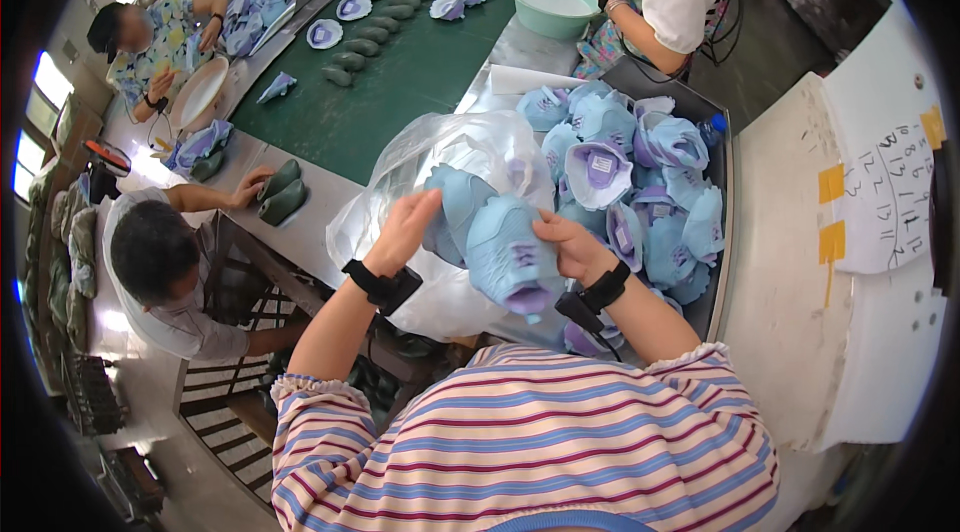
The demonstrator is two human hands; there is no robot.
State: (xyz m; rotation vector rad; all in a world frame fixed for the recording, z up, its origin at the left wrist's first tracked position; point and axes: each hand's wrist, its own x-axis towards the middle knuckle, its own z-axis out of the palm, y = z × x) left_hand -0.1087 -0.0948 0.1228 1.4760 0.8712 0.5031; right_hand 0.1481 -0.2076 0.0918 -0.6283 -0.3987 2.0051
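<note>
Two light blue shoe uppers are held up before me. My left hand [403,232] is closed on the edge of the rear shoe upper [458,207]. My right hand [574,250] pinches the front shoe upper [505,257], which has purple marks and a purple lining at its lower opening. The front one overlaps the rear one and hides part of it. Behind both lies a crumpled clear plastic bag [390,162]. To the right, a heap of blue and purple shoe uppers [600,122] fills a metal-edged tray [722,272].
A green conveyor belt [330,122] carries rows of dark green shoe lasts [350,60] and uppers [355,7]. A pale green basin [552,4] stands at the far right. Co-workers sit on both sides; one's hand touches green lasts [283,200]. A white board [780,182] rises at right.
</note>
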